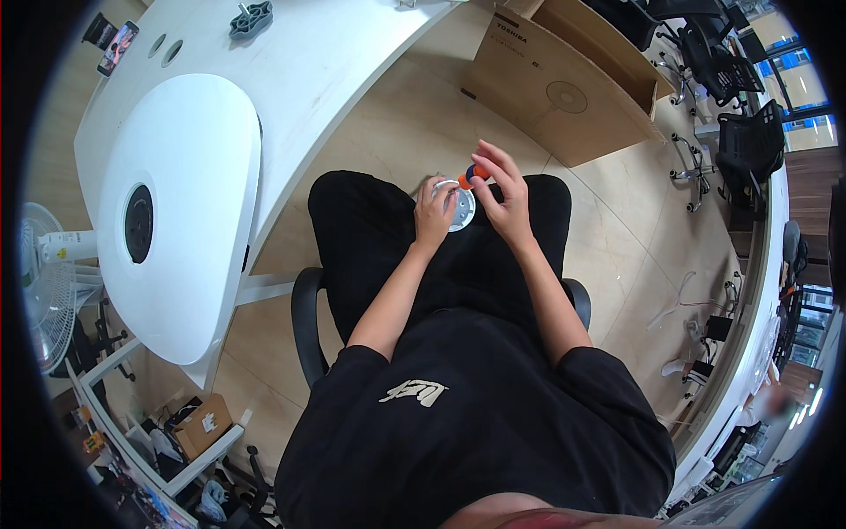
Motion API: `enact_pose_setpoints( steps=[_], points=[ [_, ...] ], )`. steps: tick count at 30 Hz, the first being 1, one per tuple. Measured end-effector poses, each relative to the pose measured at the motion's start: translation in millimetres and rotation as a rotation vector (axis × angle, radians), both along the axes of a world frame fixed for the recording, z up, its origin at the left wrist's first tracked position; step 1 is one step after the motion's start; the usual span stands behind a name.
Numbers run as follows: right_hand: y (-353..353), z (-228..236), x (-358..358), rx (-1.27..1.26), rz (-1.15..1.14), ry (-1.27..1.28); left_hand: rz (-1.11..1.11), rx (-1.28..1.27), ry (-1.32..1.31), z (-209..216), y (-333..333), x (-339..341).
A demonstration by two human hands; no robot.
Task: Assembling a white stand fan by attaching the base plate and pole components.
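Sitting in a black chair with curved armrests, a person in a black T-shirt and black trousers looks down at a small job at lap level. A round white part with a grey inner face lies over the thighs, between the knees. The left hand curls over its left side, fingers bent; whether it grips the part or only steadies it, I cannot tell. The right hand pinches the orange and dark-blue handle of a screwdriver between thumb and fingers, the other fingers spread outward. The handle slants over the upper edge of the round part, and its working end is hidden near the left fingertips.

To the left stands a white table. On it rests a large, smooth white panel with rounded edges, with a round black inset. Farther along are a dark grey lobed piece and a phone. Beyond the knees, an open cardboard box sits on the tiled floor.
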State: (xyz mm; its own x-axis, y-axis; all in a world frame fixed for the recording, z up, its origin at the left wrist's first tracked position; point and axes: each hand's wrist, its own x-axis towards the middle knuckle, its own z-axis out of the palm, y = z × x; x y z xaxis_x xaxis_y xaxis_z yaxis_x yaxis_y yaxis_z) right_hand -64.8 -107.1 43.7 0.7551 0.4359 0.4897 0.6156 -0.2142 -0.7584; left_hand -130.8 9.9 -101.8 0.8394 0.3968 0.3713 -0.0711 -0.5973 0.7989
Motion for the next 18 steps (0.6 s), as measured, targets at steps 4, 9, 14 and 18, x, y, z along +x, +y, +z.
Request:
enact_pose_setpoints(
  steps=[4, 9, 14, 18],
  points=[
    [1, 1, -7, -0.059, -0.170, 0.209, -0.011, -0.001, 0.021, 0, 1, -1],
    [4, 6, -3, 0.180, 0.005, 0.259, 0.005, 0.008, 0.005, -1, 2, 1],
    [4, 2, -11, 0.001, -0.089, -0.040, -0.005, 0.028, -0.002, -2, 0, -1],
    [2, -2, -13, 0.009, -0.100, 0.140, -0.020, 0.024, 0.004, -2, 2, -2]
  ],
)
